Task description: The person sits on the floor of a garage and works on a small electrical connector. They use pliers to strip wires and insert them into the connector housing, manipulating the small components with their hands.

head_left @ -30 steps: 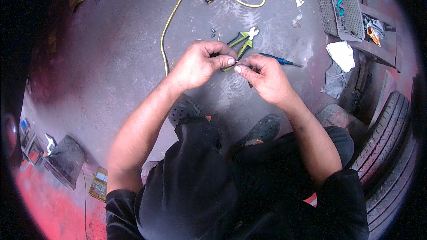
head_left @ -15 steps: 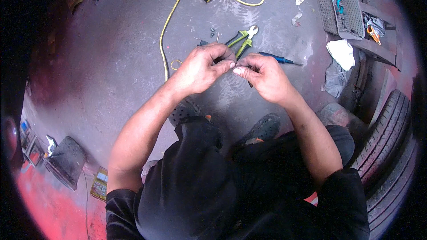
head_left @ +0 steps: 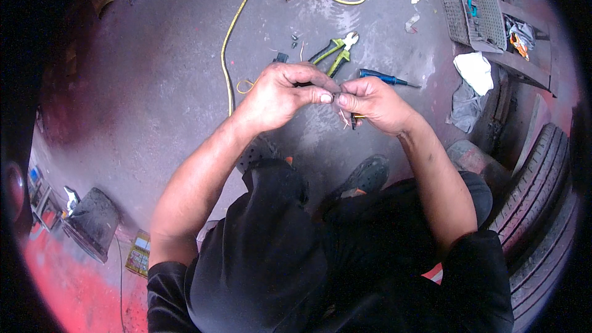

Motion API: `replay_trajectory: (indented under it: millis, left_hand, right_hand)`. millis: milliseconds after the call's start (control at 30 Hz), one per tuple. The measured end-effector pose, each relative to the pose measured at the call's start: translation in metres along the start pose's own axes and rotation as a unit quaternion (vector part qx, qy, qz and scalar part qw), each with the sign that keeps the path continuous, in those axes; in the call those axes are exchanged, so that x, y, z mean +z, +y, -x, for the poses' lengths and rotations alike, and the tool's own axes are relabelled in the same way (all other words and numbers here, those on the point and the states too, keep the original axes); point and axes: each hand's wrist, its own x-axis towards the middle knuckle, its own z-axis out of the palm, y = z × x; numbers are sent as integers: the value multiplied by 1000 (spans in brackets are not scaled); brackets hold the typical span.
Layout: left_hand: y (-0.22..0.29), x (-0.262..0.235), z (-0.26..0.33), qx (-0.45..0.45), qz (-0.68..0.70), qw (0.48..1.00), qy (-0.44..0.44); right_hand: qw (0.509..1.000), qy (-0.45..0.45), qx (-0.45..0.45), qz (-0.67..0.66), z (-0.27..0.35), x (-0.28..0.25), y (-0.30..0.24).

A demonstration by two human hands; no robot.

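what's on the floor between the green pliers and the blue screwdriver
Nothing: in the head view the stretch of grey floor between the pliers and the screwdriver is bare. The hands work just below that gap.

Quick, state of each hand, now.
Left hand: closed, pinching a small dark part at the fingertips.
Right hand: closed, pinching the same part; what it is cannot be told.

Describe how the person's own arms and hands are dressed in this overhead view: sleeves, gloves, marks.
Both the left hand and right hand are bare, no gloves. The forearms are uncovered and smudged with dark grime. Short black sleeves end above the elbows. No watch or rings show.
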Motion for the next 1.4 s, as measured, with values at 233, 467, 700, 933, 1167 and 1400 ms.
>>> replay_trajectory:
  millis: [233, 467, 700, 933, 1167, 1400]
  left_hand:
    - [12, 1, 3, -15, -142, 990, -10]
    - [-8, 2, 10, -60, -88, 994, 36]
    - [-29, 12, 12, -56, -56, 991, 109]
    - [-2, 4, 6, 267, -427, 862, 52]
    - [-18, 18, 4, 195, -349, 909, 117]
    - [-18, 24, 17, -67, -70, 988, 121]
  right_hand:
    - [999, 38, -7, 3, 2, 0, 0]
    - [996, 73, -10, 45, 3, 10, -7]
    - [990, 108, -43, 83, -1, 14, -2]
    - [986, 111, -19, 127, 3, 11, -1]
    - [926, 185, -194, 264, 0, 14, 1]
    - [903, 208, -226, 299, 0, 20, 6]
